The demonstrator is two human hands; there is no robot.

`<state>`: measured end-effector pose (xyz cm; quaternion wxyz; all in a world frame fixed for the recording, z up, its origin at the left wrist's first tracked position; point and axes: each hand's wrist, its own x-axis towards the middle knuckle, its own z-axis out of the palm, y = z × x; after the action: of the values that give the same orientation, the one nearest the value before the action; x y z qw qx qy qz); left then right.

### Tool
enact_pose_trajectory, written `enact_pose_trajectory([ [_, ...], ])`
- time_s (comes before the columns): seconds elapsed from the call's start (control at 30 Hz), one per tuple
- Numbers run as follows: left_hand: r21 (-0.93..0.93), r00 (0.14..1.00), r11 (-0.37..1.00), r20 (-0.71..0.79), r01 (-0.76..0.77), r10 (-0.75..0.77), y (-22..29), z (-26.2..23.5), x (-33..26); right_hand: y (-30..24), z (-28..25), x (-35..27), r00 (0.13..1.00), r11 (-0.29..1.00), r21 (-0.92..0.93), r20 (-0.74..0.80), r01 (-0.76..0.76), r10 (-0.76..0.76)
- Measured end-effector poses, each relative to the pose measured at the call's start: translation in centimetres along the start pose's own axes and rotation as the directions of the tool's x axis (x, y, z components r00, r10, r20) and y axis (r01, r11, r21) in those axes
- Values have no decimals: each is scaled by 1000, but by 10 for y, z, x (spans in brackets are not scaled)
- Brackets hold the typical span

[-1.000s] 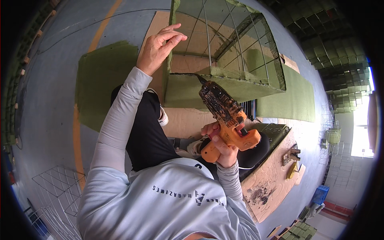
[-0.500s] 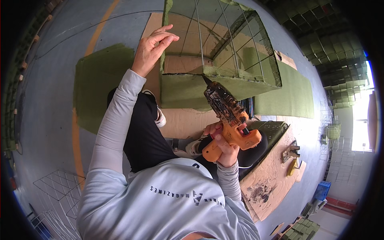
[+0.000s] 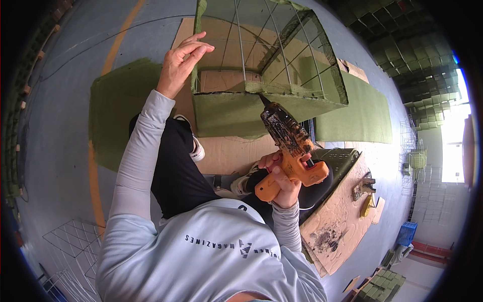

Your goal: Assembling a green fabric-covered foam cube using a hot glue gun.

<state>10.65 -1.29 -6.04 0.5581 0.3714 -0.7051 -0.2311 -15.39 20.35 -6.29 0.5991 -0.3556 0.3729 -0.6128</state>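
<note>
Two bare hands are at work. The left hand (image 3: 179, 63) is raised at the end of an outstretched forearm in a pale grey sleeve (image 3: 143, 146), by the left upright edge of an olive-green, felt-covered wire-frame box (image 3: 269, 105). Its fingers are half bent and loose, with the index finger and thumb pointing right; the grip is unclosed, and whether the fingertips touch the box I cannot tell. The right hand (image 3: 283, 185) sits low, in front of the torso, wrapped firmly around the handle of an orange plastic glue gun (image 3: 289, 138) with a dark, crusted barrel; the fingers lie at its reddish trigger (image 3: 274, 160) and the thumb rests along its side. The gun slants up and to the left, its black pointed nozzle (image 3: 264, 99) at the box's near lower edge, where a dark line of glue (image 3: 216, 93) runs to the left. The box rests on a flat brown cardboard sheet (image 3: 231, 151).

Compared with a second ago, the nozzle has travelled rightward along that edge, farther from the box's left corner. The left hand keeps nearly the same pose and place beside the box, while the box appears farther left in view.
</note>
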Motion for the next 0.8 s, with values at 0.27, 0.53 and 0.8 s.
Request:
enact_pose_trajectory([
  [0.27, -1, 1000, 1000, 11, 20, -20, 1, -2, 0, -2, -6, 0, 999, 1000, -3, -47, 13, -14],
  [0.53, -15, 999, 999, 20, 35, -35, 3, -2, -1, -2, -14, 0, 997, 999, -2, -58, 45, -45],
  [0.8, -2, 998, 999, 24, 52, -52, 2, -5, -2, -4, -18, 3, 994, 998, 0, -90, 60, -59],
])
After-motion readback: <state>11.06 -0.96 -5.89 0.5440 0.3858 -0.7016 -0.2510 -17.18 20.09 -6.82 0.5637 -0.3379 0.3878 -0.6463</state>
